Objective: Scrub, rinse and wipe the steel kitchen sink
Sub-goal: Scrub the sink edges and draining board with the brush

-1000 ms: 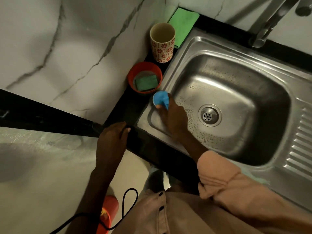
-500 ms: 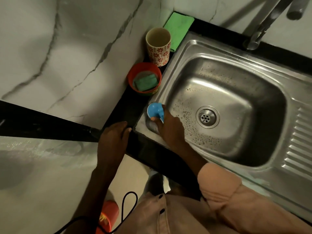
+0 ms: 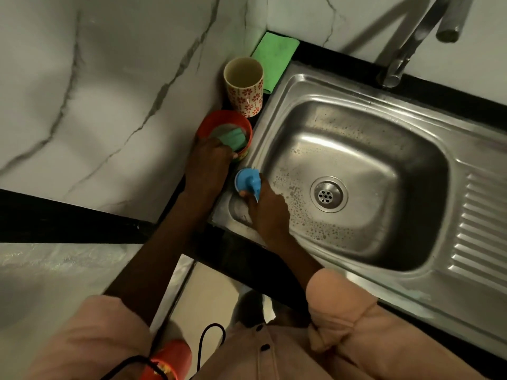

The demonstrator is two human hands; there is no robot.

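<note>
Here, a person leans over a steel sink (image 3: 356, 127) set into a black counter (image 3: 115, 226) in a marble-walled corner. The right hand (image 3: 267, 212) grips a blue-handled scrubber (image 3: 247, 180), fingers curled around it, pressing it against the basin's near-left corner, where soapy droplets speckle the steel beside the drain (image 3: 328, 193). The left hand (image 3: 211, 163) reaches to an orange bowl (image 3: 216, 119) beside the sink, its fingers at a green sponge (image 3: 233, 138) inside; whether they hold it cannot be told. A floral cup (image 3: 244, 86) and green cloth (image 3: 274, 58) sit behind, the tap (image 3: 406, 50) above.
</note>
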